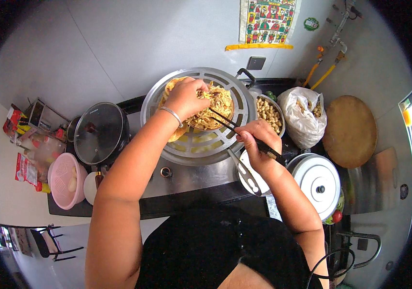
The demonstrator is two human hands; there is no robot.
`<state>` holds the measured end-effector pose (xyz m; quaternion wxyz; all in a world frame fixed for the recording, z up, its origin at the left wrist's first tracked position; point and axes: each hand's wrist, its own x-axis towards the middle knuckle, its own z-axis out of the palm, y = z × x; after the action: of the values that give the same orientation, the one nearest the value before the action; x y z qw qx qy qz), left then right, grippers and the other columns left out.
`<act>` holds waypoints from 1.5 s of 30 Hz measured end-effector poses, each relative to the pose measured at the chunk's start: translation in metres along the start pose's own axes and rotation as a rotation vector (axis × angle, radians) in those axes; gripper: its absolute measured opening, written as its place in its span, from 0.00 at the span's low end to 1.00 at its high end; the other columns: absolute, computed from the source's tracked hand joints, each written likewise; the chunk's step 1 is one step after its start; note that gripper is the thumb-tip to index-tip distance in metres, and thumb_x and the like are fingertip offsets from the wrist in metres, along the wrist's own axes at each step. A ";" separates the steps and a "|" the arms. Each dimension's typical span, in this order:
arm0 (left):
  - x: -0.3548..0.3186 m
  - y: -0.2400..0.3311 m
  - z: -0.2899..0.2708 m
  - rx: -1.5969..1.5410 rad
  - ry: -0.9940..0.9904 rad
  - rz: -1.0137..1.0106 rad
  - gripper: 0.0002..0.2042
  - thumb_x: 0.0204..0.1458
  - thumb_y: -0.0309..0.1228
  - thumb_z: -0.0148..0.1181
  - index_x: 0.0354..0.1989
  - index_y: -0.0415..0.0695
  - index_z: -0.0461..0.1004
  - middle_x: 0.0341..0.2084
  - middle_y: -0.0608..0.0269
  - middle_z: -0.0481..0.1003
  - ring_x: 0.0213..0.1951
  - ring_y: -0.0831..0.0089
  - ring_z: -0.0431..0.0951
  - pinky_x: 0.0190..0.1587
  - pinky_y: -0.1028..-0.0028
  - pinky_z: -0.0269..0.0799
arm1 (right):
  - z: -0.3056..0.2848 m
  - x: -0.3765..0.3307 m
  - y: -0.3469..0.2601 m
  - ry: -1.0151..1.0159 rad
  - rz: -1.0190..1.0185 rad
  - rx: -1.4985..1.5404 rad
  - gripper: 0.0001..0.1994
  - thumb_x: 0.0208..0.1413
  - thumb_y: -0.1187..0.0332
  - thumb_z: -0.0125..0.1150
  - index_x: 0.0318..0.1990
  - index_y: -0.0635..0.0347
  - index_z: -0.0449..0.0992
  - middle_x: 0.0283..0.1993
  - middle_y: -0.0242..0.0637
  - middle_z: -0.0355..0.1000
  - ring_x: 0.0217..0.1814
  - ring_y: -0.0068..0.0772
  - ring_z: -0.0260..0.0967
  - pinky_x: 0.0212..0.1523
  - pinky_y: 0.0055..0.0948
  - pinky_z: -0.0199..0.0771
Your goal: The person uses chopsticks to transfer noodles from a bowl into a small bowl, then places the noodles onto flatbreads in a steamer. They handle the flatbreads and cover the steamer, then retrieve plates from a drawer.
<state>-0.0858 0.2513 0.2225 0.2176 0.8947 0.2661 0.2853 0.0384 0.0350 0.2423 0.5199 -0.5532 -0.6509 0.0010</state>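
A pair of black chopsticks (222, 120) is gripped in my right hand (261, 138), their tips pointing into a heap of noodle-like shreds (215, 107). The heap sits in a round dish on a slotted metal steaming rack (237, 91). Over the left side of the heap is my left hand (186, 100), wearing a silver bracelet, its fingers curled down by the food. What those fingers pinch, if anything, is hidden. Yellow flatbread-like pieces (176, 136) show beneath and beside that hand. The rack lies across a wide metal pan (196, 160).
Left of the rack stand a glass-lidded dark pot (99, 132) and a pink basket (67, 180). To the right are a bowl of peanuts (267, 114), a white plastic bag (303, 118), a lidded pot (316, 185) and a round board (350, 131). A slotted handle (247, 173) juts toward me.
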 end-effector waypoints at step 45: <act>-0.069 0.006 0.013 -0.062 0.304 0.185 0.16 0.39 0.31 0.65 0.40 0.47 0.75 0.46 0.55 0.68 0.50 0.56 0.67 0.54 0.63 0.61 | -0.024 0.001 0.028 0.104 0.628 0.388 0.12 0.60 0.64 0.50 0.38 0.64 0.73 0.32 0.36 0.74 0.31 0.25 0.74 0.28 0.18 0.69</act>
<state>-0.1237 0.2021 0.1891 0.1751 0.8548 0.2034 0.4441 0.0748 0.0324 0.2378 0.6216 -0.6166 -0.4099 0.2558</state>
